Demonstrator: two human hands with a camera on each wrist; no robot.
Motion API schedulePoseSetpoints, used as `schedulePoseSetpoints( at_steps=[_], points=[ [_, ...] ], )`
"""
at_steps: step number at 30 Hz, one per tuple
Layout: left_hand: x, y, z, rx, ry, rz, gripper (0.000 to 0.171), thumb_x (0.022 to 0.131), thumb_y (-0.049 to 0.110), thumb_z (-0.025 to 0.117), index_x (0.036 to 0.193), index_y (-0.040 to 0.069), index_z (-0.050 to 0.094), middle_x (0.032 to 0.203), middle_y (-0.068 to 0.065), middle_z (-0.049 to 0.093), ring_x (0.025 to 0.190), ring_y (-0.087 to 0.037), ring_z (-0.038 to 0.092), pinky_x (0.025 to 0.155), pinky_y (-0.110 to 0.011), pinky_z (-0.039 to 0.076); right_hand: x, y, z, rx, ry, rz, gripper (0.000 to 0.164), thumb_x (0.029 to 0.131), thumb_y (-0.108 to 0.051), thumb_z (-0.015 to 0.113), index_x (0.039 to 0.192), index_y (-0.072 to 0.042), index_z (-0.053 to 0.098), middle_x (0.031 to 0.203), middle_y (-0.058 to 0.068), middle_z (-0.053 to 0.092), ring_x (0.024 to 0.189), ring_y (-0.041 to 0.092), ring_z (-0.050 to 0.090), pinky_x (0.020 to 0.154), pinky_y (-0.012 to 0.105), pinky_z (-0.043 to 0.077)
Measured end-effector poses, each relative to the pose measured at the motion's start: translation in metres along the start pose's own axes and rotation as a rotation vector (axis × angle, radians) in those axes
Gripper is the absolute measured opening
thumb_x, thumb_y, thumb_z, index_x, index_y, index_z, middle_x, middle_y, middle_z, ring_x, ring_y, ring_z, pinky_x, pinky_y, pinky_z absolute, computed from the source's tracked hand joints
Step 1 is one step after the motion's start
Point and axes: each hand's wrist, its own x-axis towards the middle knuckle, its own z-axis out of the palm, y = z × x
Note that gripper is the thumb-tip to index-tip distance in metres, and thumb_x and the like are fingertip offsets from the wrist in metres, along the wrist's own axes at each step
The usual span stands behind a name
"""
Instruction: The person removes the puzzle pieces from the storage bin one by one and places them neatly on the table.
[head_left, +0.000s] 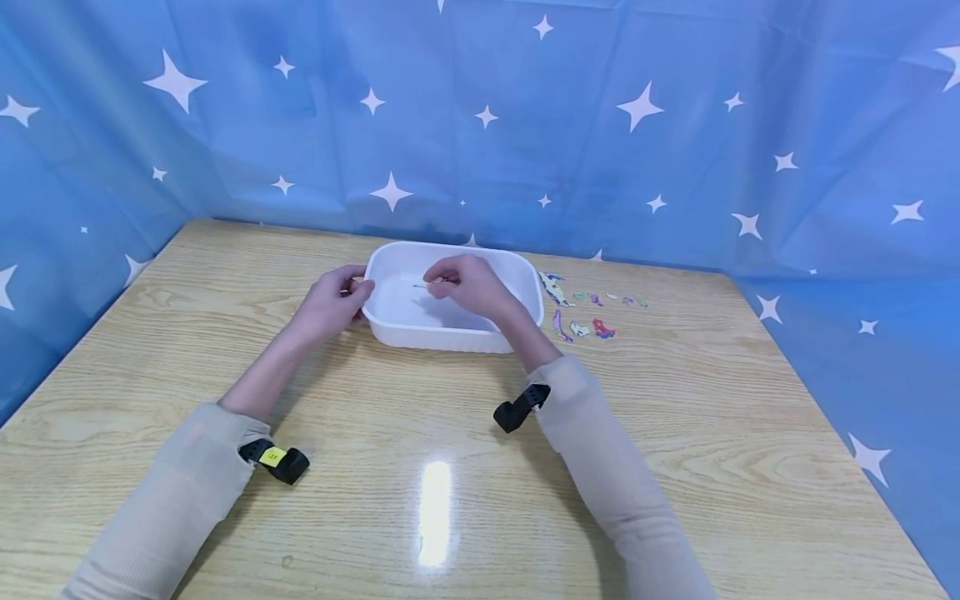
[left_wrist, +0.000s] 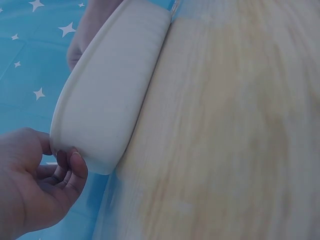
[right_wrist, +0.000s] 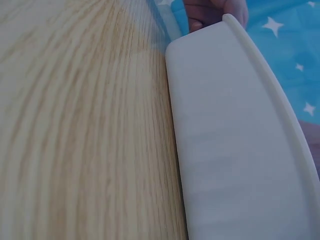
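A white plastic basin (head_left: 450,337) with rounded corners sits on the wooden table. At its left end my left hand (head_left: 333,300) grips the rim; in the left wrist view the thumb of that hand (left_wrist: 35,185) goes over the edge and the fingers curl against the outer wall. My right hand (head_left: 468,285) reaches inside the basin, fingertips together, pinching a small thin piece (head_left: 420,287) too small to make out clearly. In the right wrist view the basin's wall (right_wrist: 235,130) hides most of that hand.
Right of the basin lie several small colourful flat pieces, among them a long yellow-green one (head_left: 553,288), a purple one (head_left: 561,326) and a red one (head_left: 603,328). A blue curtain with white stars (head_left: 487,150) hangs behind the table (head_left: 360,500).
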Motion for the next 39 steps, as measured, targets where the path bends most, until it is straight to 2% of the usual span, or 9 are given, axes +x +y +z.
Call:
schedulePoseSetpoints(
  at_steps=[8,13,21,28,34,39],
  points=[
    [0.0,-0.001,0.0,0.009,0.004,0.004,0.046,0.108,0.022,0.048,0.148,-0.001,0.045,0.095,-0.014,0.052,0.076,-0.022,0.057,0.065,-0.026,0.051,-0.017,0.001,-0.01,0.001,0.067,0.007,0.019,0.098,-0.011,0.067,0.116,-0.004,0.071,0.105,0.007,0.069,0.091,0.02,0.062,0.081,0.033,0.051],
    [0.0,-0.002,-0.001,0.01,0.001,0.003,0.047,0.108,0.022,0.048,0.149,-0.002,0.044,0.095,-0.014,0.052,0.075,-0.02,0.056,0.064,-0.026,0.05,-0.026,0.004,-0.015,0.039,0.134,-0.02,0.022,0.095,-0.013,0.072,0.115,-0.004,0.071,0.104,0.008,0.069,0.092,0.02,0.064,0.082,0.033,0.053],
    [0.0,-0.002,0.0,0.0,-0.001,0.001,0.048,0.108,0.022,0.048,0.149,-0.002,0.044,0.095,-0.014,0.052,0.075,-0.019,0.056,0.065,-0.024,0.051,-0.045,0.009,-0.027,0.032,0.229,-0.076,0.025,0.092,-0.016,0.076,0.114,-0.005,0.072,0.101,0.009,0.07,0.088,0.021,0.066,0.081,0.034,0.055],
    [0.001,-0.003,0.0,0.0,-0.005,-0.007,0.049,0.108,0.023,0.047,0.15,-0.002,0.042,0.097,-0.015,0.051,0.077,-0.019,0.056,0.066,-0.025,0.052,-0.067,0.018,-0.043,0.076,0.259,-0.024,0.028,0.092,-0.023,0.077,0.116,-0.009,0.071,0.1,0.006,0.068,0.087,0.019,0.063,0.078,0.032,0.054],
    [0.0,-0.001,-0.001,-0.002,-0.004,-0.011,0.049,0.108,0.023,0.047,0.15,-0.002,0.042,0.097,-0.014,0.051,0.077,-0.02,0.056,0.067,-0.025,0.053,-0.088,0.031,-0.058,0.051,0.318,-0.01,0.026,0.094,-0.021,0.075,0.117,-0.01,0.072,0.093,0.007,0.067,0.084,0.02,0.064,0.068,0.029,0.05],
    [-0.002,0.001,-0.001,-0.008,-0.007,-0.009,0.05,0.108,0.024,0.047,0.151,-0.002,0.041,0.096,-0.014,0.051,0.076,-0.019,0.056,0.066,-0.025,0.052,-0.108,0.045,-0.075,0.047,0.363,0.024,0.03,0.093,-0.019,0.076,0.12,-0.007,0.072,0.098,0.011,0.067,0.089,0.018,0.066,0.073,0.021,0.052]
  ],
)
